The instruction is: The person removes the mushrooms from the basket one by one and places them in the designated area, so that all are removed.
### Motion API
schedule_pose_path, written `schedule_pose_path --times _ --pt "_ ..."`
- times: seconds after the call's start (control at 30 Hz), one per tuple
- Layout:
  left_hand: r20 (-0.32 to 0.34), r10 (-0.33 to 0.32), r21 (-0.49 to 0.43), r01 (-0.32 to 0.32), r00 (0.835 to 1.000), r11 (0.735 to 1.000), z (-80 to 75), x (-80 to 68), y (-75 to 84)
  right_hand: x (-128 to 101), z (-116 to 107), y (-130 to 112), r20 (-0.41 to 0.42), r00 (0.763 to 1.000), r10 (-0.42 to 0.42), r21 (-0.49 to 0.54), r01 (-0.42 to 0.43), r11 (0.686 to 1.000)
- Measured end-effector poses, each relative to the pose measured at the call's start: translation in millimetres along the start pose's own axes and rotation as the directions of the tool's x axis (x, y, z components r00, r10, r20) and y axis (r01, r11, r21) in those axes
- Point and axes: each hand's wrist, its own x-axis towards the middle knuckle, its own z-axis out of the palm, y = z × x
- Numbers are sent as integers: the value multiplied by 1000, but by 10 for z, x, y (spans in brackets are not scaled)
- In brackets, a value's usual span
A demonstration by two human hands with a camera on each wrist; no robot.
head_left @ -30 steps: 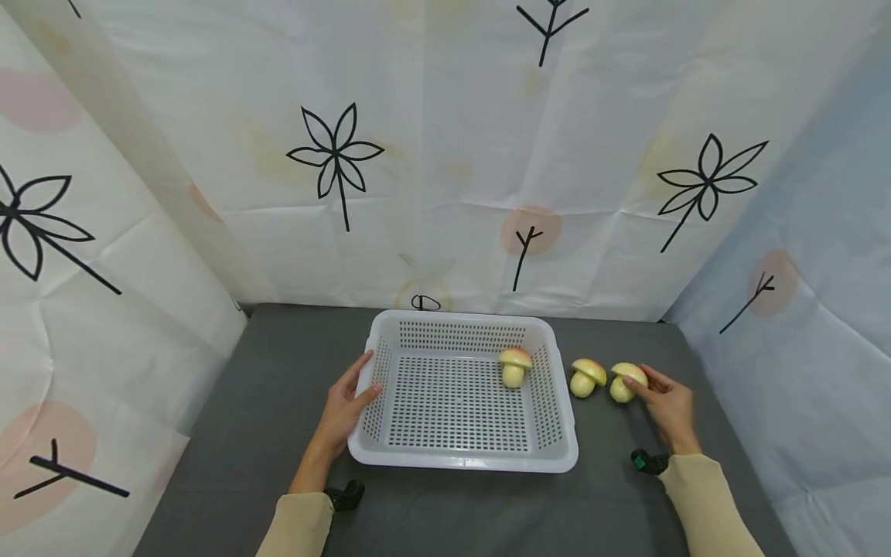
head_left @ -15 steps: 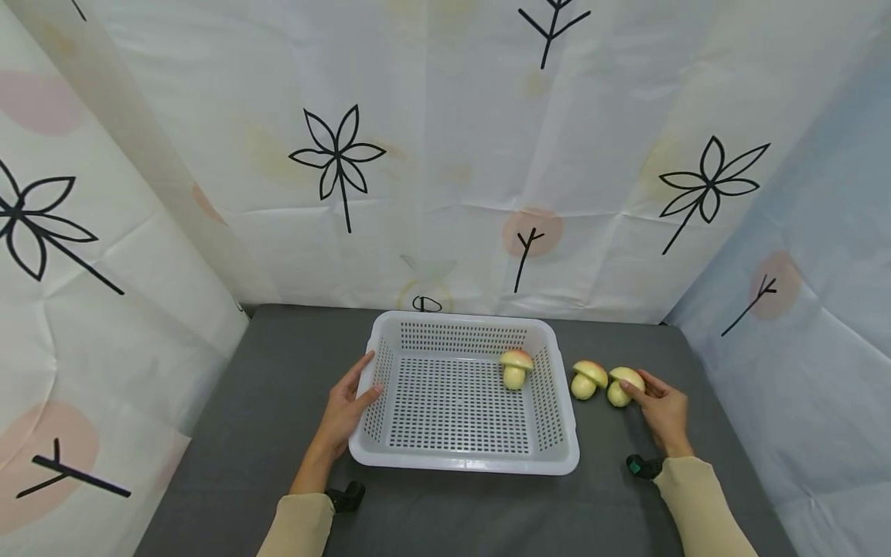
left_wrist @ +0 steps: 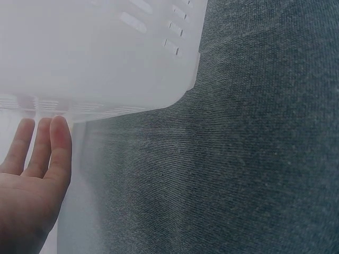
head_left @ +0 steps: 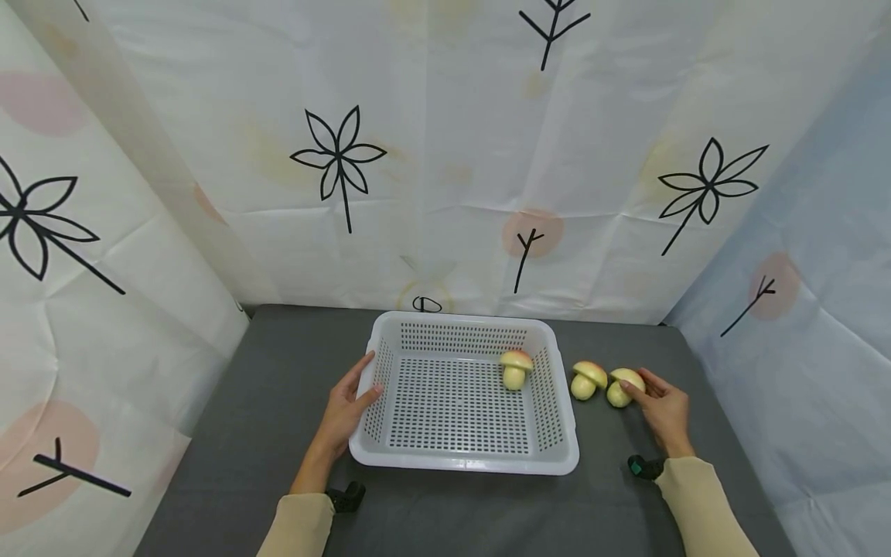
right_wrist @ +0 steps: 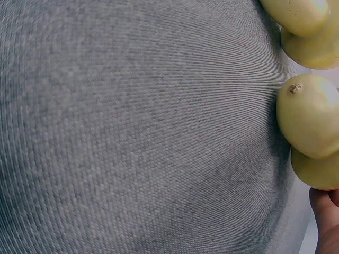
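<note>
A white perforated plastic basket [head_left: 459, 461] stands on the table with one toy mushroom [head_left: 514, 377] inside, near its right wall. My left hand [head_left: 344, 406] holds the basket's left side, thumb over the rim and fingers along the outer wall. In the left wrist view the fingers [left_wrist: 59, 143] reach up to the basket's lower side. Right of the basket, two more yellowish mushrooms sit side by side. My right hand [head_left: 666, 410] pinches the cap of the farther-right mushroom [head_left: 616, 395] between thumb and fingers. The other mushroom [head_left: 583, 385] stands between it and the basket.
A dark grey cloth covers the table [head_left: 445, 514]. White patterned curtains [head_left: 445, 155] enclose the back and both sides. Black wrist cameras [head_left: 346, 497] are strapped at both beige sleeves [head_left: 703, 503].
My right hand has shifted slightly left and towards me with the mushroom in its pinch, then stayed still. The left hand and the basket have kept their place.
</note>
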Motion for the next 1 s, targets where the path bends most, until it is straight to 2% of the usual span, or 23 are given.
schedule_pose_path --times 0.3,0.6,1.0 --pt "4 8 1 -8 1000 1000 -4 3 2 -13 -14 -1 9 1000 8 14 -8 1000" --pt "8 -4 -6 4 1000 1000 0 0 29 3 -10 11 -28 1000 -7 -16 6 1000" --pt "7 -4 -7 4 1000 1000 1 -4 25 -12 -63 -105 -34 999 -25 -43 24 999"
